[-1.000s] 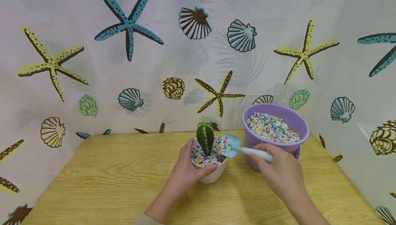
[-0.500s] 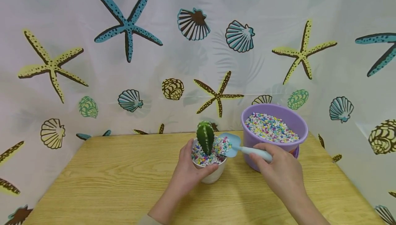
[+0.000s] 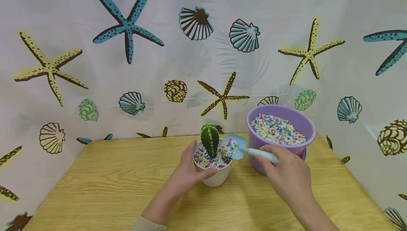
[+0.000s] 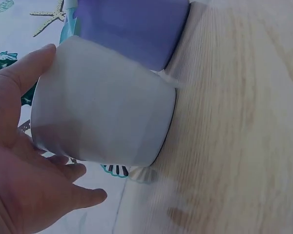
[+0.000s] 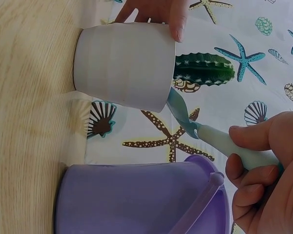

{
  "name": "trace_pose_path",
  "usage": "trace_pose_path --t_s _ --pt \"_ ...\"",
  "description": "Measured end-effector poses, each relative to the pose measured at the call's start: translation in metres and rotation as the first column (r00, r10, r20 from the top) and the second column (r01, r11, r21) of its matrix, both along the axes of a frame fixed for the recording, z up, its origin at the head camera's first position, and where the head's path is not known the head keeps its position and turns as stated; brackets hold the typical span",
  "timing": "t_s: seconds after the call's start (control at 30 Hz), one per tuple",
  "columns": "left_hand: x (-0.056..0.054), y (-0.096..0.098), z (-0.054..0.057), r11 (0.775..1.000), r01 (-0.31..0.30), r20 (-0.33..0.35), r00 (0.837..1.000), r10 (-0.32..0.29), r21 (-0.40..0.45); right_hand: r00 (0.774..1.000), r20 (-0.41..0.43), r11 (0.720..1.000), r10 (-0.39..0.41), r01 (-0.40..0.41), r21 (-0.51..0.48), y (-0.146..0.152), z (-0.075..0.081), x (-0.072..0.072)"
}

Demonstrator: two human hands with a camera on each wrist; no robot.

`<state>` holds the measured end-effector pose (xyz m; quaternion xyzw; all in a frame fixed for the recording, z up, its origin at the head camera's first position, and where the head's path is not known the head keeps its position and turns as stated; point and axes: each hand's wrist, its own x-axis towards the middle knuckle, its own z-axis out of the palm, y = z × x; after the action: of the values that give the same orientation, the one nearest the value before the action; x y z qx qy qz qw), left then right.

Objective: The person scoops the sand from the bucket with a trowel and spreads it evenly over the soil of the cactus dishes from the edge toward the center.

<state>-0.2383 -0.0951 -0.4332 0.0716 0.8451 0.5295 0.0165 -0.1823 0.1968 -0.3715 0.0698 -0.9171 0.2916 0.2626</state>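
A small green cactus (image 3: 210, 141) stands in a white plant pot (image 3: 214, 177), surrounded by multicoloured beads (image 3: 203, 159). My left hand (image 3: 187, 172) holds the pot from the left, thumb at the front of the rim and fingers round the far side. In the left wrist view, the pot's plain side (image 4: 105, 105) faces the camera. My right hand (image 3: 289, 172) grips the pale handle of a light-blue toy trowel (image 3: 240, 146). Its blade, bearing a small heap of beads (image 3: 229, 147), leans over the pot's right rim. The right wrist view shows the blade (image 5: 181, 113) touching that rim.
A purple bucket (image 3: 253, 146) with many more beads (image 3: 276, 129) stands just right of the pot, its handle (image 5: 198, 202) hanging down its side. Wooden tabletop (image 3: 121, 178) spreads to the left. A curtain (image 3: 152, 65) printed with starfish and shells rises behind.
The heap of beads on the trowel has become smaller. The pot and my left hand have shifted slightly to the left. The trowel stays over the pot's right rim.
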Motion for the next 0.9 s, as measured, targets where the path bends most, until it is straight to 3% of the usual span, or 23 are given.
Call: trace_pose_path --t_s 0.13,0.4,0.57,0.9 --pt "-0.001 -0.001 0.001 1.000 0.006 0.004 1.000 -0.006 0.019 1.000 -0.011 1.000 -0.003 0.003 0.004 0.000 0.000 0.000" --pt "0.001 0.010 -0.003 0.999 -0.044 -0.077 0.996 0.046 0.024 1.000 -0.030 1.000 -0.008 0.008 0.018 0.000 0.000 -0.001" --pt "0.005 0.018 -0.002 0.997 -0.067 -0.062 0.996 0.069 0.026 0.999 -0.046 1.000 -0.005 0.006 0.025 0.000 0.000 0.000" --pt "0.000 0.008 -0.002 0.999 -0.018 -0.039 0.999 0.017 -0.032 0.992 -0.123 0.998 0.008 0.000 0.061 -0.001 -0.003 0.002"
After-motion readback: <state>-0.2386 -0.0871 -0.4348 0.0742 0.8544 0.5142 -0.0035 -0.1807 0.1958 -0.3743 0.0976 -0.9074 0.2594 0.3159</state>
